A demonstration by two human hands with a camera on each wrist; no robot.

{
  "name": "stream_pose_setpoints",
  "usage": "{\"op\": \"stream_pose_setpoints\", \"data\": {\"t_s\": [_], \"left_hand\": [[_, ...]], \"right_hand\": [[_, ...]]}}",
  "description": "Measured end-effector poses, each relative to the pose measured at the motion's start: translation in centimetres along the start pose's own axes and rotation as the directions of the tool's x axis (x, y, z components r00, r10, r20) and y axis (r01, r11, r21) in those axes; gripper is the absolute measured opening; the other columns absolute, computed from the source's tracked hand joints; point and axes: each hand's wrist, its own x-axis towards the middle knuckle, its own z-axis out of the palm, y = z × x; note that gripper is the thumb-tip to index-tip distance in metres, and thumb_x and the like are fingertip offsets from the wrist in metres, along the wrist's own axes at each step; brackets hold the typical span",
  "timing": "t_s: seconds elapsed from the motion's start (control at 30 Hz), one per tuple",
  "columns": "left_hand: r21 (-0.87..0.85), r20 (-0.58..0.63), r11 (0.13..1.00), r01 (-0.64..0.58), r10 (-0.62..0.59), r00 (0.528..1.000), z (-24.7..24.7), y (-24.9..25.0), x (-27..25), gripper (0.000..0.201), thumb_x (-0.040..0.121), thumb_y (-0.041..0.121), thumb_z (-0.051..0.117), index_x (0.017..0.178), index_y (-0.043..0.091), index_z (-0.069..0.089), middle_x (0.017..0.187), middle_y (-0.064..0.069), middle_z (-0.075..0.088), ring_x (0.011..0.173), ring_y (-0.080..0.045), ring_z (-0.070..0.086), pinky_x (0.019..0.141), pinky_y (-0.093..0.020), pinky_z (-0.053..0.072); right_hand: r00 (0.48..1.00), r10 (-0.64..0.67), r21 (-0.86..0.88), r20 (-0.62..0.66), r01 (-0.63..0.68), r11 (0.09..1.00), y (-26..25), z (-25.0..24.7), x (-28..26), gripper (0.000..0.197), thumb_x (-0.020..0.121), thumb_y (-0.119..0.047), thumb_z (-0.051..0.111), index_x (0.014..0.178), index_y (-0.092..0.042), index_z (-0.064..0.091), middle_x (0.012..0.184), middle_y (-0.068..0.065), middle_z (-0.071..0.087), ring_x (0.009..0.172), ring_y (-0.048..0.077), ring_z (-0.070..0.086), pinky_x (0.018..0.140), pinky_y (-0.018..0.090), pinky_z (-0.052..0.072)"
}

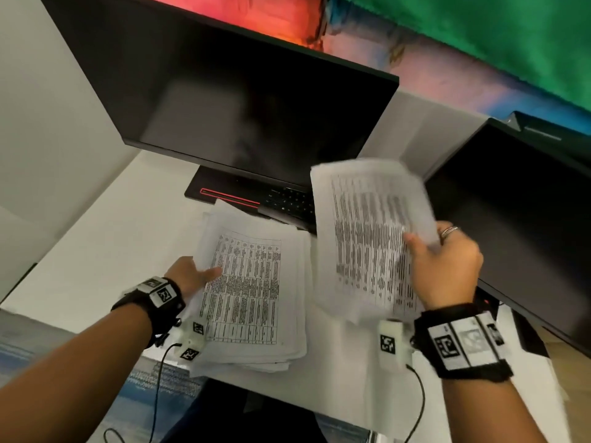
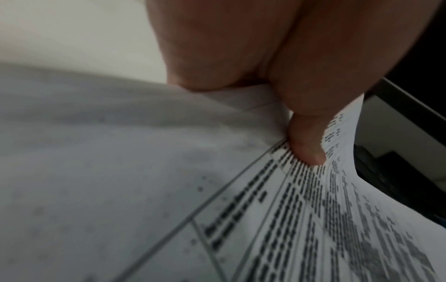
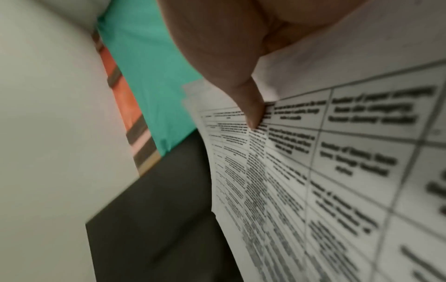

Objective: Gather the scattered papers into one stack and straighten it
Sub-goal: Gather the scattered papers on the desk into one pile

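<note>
Nearest to us, at the front edge of the white desk (image 1: 96,238), lies the stack (image 1: 252,295) — a loose pile of printed tables, its long axis running away from us, its lower edges fanned and uneven. Our left hand (image 1: 192,276) grips it at the left long edge: the thumb (image 2: 306,145) lies on the top sheet while the fingers go under the edge, out of sight, so we judge it a pinch that lifts or steadies that side.

Just to the right and higher, our right hand (image 1: 444,266) holds a second bundle of sheets (image 1: 371,231) clear of the desk. The thumb (image 3: 251,108) presses the printed face and the fingers curl behind — a firm pinch at the bundle's right edge. The bundle tilts up toward us and leans away to the left, its long axis roughly parallel to the stack's, its lower left corner near the stack's right edge; whether the two touch we cannot tell.

So the move ahead, as we judge it, runs leftward and down: the bundle lies right of the stack and must come over it, edges matched. The right hand carries; the left is nearer the stack and can hold it.

Beyond stand a keyboard (image 1: 287,203), a dark monitor (image 1: 224,107), and a second monitor (image 1: 518,219) at the right.
</note>
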Motion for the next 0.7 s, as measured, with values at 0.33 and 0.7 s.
{"op": "stream_pose_setpoints", "data": {"t_s": [0.33, 0.7], "left_hand": [[-0.229, 0.089, 0.972, -0.05, 0.072, 0.993, 7.3, 3.7, -2.0, 0.028, 0.096, 0.04, 0.046, 0.096, 0.014, 0.056, 0.093, -0.007, 0.06, 0.087, -0.025, 0.056, 0.075, -0.032, 0.043], [-0.215, 0.101, 0.967, -0.137, 0.162, 0.982, 9.0, 5.8, -2.0, 0.066, 0.104, 0.04, 0.037, 0.154, 0.005, 0.015, 0.159, -0.016, 0.027, 0.145, -0.03, 0.03, 0.115, -0.038, 0.024]], "right_hand": [[0.862, 0.346, 0.135, 0.372, -0.419, 0.898, 6.3, 7.7, -3.3, 0.03, 0.089, -0.012, 0.071, 0.118, -0.015, 0.062, 0.111, 0.005, 0.072, 0.091, 0.02, 0.071, 0.076, 0.033, 0.059], [0.78, 0.419, -0.047, 0.465, -0.451, 0.891, 12.4, 13.7, -5.3, 0.079, 0.099, -0.017, 0.056, 0.157, -0.007, 0.004, 0.164, 0.008, 0.016, 0.147, 0.025, 0.029, 0.118, 0.028, 0.022]]}}
